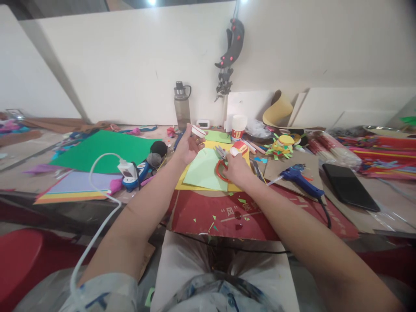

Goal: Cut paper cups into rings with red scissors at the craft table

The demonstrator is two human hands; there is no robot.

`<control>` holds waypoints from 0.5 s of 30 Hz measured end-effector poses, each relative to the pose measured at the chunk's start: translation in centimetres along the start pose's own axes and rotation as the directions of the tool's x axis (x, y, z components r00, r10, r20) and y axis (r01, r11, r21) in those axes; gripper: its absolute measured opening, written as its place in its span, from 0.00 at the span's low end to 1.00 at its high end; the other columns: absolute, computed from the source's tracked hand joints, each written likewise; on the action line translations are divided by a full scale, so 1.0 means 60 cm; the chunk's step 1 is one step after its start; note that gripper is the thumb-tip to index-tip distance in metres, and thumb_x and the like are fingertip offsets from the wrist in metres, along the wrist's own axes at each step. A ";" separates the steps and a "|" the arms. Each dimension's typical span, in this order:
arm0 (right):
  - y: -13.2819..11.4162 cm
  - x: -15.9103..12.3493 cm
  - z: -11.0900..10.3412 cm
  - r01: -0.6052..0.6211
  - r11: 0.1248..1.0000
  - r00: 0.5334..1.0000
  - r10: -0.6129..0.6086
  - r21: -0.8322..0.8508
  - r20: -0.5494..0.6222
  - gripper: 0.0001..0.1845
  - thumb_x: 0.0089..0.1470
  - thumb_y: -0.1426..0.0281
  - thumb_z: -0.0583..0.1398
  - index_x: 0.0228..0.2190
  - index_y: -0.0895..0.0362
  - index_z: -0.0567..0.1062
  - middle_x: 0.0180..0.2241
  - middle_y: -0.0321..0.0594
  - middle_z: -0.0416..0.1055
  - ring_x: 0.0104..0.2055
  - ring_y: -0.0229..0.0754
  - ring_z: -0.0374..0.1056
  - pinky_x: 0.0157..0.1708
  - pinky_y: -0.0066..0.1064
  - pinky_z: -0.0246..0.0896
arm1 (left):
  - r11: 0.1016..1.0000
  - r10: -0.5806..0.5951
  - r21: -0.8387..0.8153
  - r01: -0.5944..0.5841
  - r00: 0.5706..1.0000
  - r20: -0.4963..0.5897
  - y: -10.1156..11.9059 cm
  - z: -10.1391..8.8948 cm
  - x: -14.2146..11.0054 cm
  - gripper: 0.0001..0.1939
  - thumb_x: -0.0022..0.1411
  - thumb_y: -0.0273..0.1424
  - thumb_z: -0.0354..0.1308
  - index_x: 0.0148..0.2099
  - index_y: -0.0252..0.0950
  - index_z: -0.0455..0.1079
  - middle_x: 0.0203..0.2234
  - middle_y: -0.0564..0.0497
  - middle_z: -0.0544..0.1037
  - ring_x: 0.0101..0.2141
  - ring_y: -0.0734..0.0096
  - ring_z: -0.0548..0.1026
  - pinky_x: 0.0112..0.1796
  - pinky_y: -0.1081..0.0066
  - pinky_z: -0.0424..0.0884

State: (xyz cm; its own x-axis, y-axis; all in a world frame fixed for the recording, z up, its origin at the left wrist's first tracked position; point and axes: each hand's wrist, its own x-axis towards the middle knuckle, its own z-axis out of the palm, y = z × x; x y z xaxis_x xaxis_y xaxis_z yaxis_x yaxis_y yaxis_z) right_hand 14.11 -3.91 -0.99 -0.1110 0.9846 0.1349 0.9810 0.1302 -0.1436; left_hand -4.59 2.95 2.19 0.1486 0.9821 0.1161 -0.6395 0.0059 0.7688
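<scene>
My left hand (187,148) is raised over the papers, its fingers closed on a white, thin-edged round piece (198,131) that looks like part of a paper cup. Scissors (221,169) with red-orange handles are in my right hand (238,168), their blades pointing up and left. Just beyond the right fingers is a red and white paper cup piece (240,147); whether the fingers touch it I cannot tell. Below both hands lies a pale green sheet (206,171) on a yellow sheet (182,185).
A blue glue gun (302,181) and a black phone (351,187) lie at the right. A standing paper cup (238,126) and a bottle (182,106) are at the back. Left are a green sheet (107,151) and a white cable (97,225). Scraps dot the red board (195,216).
</scene>
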 end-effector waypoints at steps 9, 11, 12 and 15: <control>0.024 0.020 0.000 0.131 0.802 0.914 0.130 0.583 -0.384 0.32 0.43 0.71 0.63 0.53 0.59 0.70 0.46 0.49 0.71 0.46 0.49 0.68 0.49 0.43 0.64 | 0.997 0.067 -0.039 -0.068 0.997 -0.033 0.006 -0.016 0.007 0.15 0.61 0.41 0.67 0.39 0.35 0.70 0.29 0.51 0.80 0.31 0.69 0.82 0.29 0.76 0.73; 0.024 0.024 -0.005 0.227 0.649 0.873 0.194 0.726 -0.447 0.31 0.42 0.70 0.63 0.51 0.56 0.70 0.44 0.45 0.71 0.41 0.45 0.68 0.46 0.40 0.66 | 0.990 0.138 -0.017 -0.137 0.990 0.038 0.003 -0.015 0.004 0.13 0.58 0.34 0.69 0.43 0.38 0.70 0.35 0.52 0.82 0.37 0.69 0.82 0.33 0.75 0.75; 0.023 0.027 -0.008 0.263 0.537 0.869 0.230 0.802 -0.439 0.30 0.41 0.69 0.64 0.50 0.54 0.70 0.43 0.42 0.70 0.39 0.42 0.67 0.43 0.38 0.67 | 0.985 0.172 -0.010 -0.171 0.983 0.070 0.002 -0.013 0.001 0.15 0.56 0.29 0.70 0.45 0.39 0.70 0.39 0.52 0.82 0.39 0.70 0.82 0.36 0.75 0.75; 0.021 0.033 -0.014 0.230 0.082 0.933 0.266 0.970 -0.244 0.26 0.38 0.66 0.66 0.43 0.52 0.70 0.35 0.34 0.69 0.30 0.36 0.64 0.29 0.30 0.63 | 0.978 0.203 0.018 -0.206 0.972 0.117 0.000 -0.006 -0.005 0.21 0.52 0.22 0.70 0.48 0.41 0.71 0.46 0.53 0.81 0.43 0.73 0.81 0.40 0.76 0.74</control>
State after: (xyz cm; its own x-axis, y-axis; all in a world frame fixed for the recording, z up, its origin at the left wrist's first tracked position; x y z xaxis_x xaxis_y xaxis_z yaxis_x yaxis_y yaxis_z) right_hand 15.29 -1.92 -0.06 0.1957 0.9246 0.3267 -0.0987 0.3501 -0.9315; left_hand -4.93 2.71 1.94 0.1029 0.9340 0.3422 -0.6426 -0.2002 0.7396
